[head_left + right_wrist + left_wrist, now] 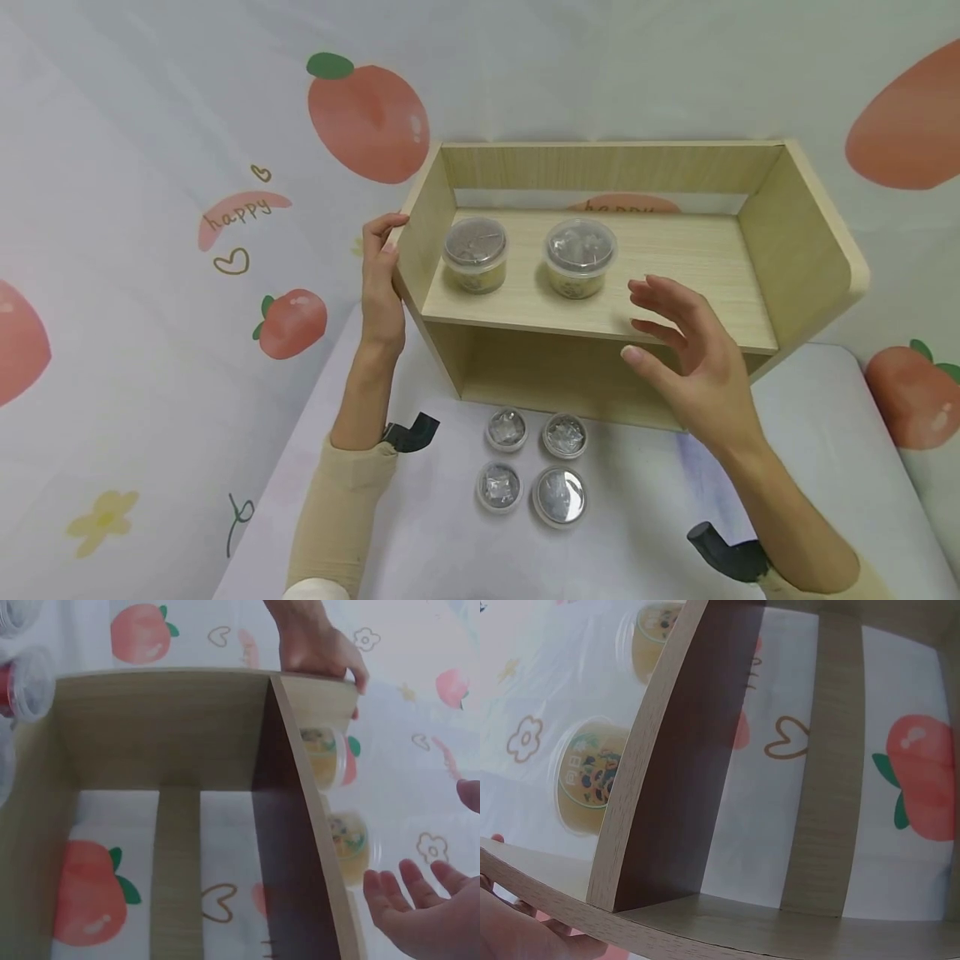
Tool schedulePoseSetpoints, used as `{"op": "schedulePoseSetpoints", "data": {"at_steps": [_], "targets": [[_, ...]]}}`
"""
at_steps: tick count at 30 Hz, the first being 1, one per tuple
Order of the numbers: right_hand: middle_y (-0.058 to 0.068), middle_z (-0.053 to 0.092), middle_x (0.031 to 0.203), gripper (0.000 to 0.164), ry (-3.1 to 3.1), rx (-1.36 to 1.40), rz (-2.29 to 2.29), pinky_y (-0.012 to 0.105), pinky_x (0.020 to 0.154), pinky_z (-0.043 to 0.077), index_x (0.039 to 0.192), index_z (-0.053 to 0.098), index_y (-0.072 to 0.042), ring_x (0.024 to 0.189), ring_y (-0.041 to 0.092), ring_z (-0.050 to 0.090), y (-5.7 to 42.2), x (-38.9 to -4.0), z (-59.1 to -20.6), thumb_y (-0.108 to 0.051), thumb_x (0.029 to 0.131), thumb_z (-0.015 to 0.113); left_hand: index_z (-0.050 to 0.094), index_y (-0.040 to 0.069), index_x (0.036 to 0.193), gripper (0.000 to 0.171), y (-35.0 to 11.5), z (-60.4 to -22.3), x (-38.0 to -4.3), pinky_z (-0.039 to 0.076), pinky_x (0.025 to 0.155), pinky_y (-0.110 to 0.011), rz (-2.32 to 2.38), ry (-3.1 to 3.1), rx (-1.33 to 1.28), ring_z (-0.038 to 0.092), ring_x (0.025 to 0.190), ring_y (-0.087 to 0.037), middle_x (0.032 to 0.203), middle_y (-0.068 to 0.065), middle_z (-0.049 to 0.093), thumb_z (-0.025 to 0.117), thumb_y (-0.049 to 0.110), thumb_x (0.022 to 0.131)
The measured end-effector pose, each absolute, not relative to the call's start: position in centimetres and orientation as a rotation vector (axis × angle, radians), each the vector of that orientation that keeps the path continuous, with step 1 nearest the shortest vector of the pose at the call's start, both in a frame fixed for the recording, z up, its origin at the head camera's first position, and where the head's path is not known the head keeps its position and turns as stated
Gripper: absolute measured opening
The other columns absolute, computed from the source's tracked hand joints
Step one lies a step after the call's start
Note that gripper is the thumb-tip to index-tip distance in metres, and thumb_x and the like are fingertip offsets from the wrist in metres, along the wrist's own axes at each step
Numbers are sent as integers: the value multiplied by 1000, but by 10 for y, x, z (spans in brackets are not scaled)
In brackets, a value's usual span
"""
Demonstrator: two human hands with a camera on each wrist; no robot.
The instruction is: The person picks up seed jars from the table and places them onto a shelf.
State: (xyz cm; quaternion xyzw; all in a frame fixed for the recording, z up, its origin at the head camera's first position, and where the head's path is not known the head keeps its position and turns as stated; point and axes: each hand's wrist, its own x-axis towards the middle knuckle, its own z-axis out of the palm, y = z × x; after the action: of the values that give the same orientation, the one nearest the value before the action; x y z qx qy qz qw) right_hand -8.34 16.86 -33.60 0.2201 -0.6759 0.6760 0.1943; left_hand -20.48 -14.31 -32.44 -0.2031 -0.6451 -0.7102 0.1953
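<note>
A pale wooden two-tier shelf stands in front of me. My left hand grips the edge of its left side panel, fingers curled over the wood, as the right wrist view also shows. Two clear lidded plastic tubs with yellow printed sides sit on the upper board: one tub by the left panel, the other tub near the middle. My right hand hovers before the upper board, right of the middle tub. Its fingers are spread and slightly bent, with nothing between them and the thumb.
Several smaller round lidded tubs are grouped on the white tabletop in front of the shelf. Below the upper board is an open lower compartment. A fruit-printed white cloth hangs behind and to the left.
</note>
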Motion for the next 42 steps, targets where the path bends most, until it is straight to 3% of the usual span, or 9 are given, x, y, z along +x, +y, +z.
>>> {"op": "schedulePoseSetpoints", "data": {"at_steps": [9,16,29,42], "targets": [[31,51,134,73,-1832,747,1950,32,100,45,138,41,17,125,32,51,169,-63,-354,33,70,60,51,18,124,34,-144,-326,-203,37,92,-33,-1982,-1804,-562,48,111,-23,126,-4,50,34,24,95],[31,50,135,74,-1859,807,1932,32,102,44,136,40,20,128,31,49,171,-52,-372,34,66,61,50,18,124,34,-144,-327,-204,39,87,-32,-2001,-1807,-571,50,105,-23,125,-5,51,34,24,95],[24,51,138,76,-2022,819,1871,28,100,45,139,41,14,128,24,51,169,-37,-411,28,69,69,52,19,121,33,-146,-326,-205,44,79,-32,-2020,-1767,-552,53,94,-29,115,-11,54,33,23,94],[23,55,134,78,-2032,826,1856,28,98,47,138,42,15,126,23,53,162,-27,-449,25,67,73,51,19,122,32,-142,-325,-207,43,82,-32,-2035,-1760,-586,52,99,-26,116,-10,53,34,24,94]]}}
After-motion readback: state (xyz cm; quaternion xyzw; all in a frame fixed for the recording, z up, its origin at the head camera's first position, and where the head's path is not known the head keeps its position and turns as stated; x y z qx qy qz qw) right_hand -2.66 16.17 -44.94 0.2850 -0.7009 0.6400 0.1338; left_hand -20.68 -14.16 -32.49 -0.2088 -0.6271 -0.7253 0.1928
